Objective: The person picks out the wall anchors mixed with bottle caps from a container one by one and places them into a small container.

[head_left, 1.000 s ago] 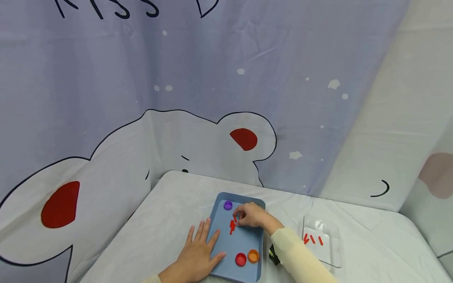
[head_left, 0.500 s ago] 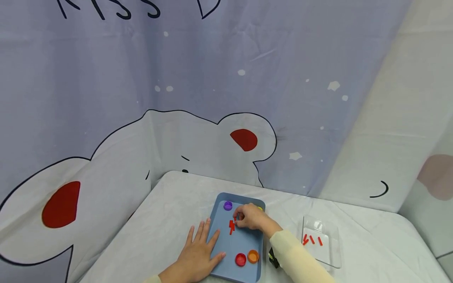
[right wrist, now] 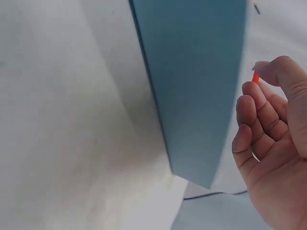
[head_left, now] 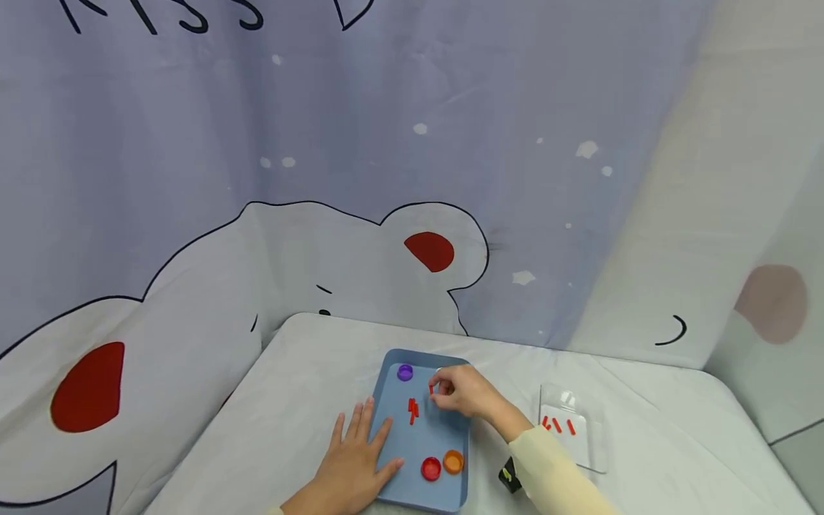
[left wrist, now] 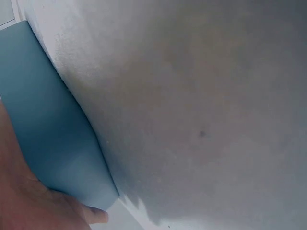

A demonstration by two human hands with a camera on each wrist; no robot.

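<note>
My right hand [head_left: 466, 392] pinches a small red stick [right wrist: 255, 76] between thumb and forefinger, above the far right part of the blue tray [head_left: 421, 447]. Left of that hand, red sticks [head_left: 412, 409] lie in a small cluster on the tray. My left hand [head_left: 350, 458] rests with fingers spread across the tray's left edge and holds nothing. A purple round cap [head_left: 405, 372] sits in the far left corner. Near the front right are a red cap [head_left: 431, 468] and an orange cap [head_left: 453, 461]. Something behind my right hand is mostly hidden.
A clear plastic box [head_left: 595, 443] with several red sticks [head_left: 557, 425] stands right of the tray. Between them, a small black object [head_left: 509, 475] lies beside my right sleeve. White cloth [head_left: 322, 379] covers the table, and a printed curtain [head_left: 360, 143] hangs behind.
The head view has shifted slightly. My right hand has moved away from the cluster, up and to the right, with one red stick in its fingertips. My left hand stays on the tray edge.
</note>
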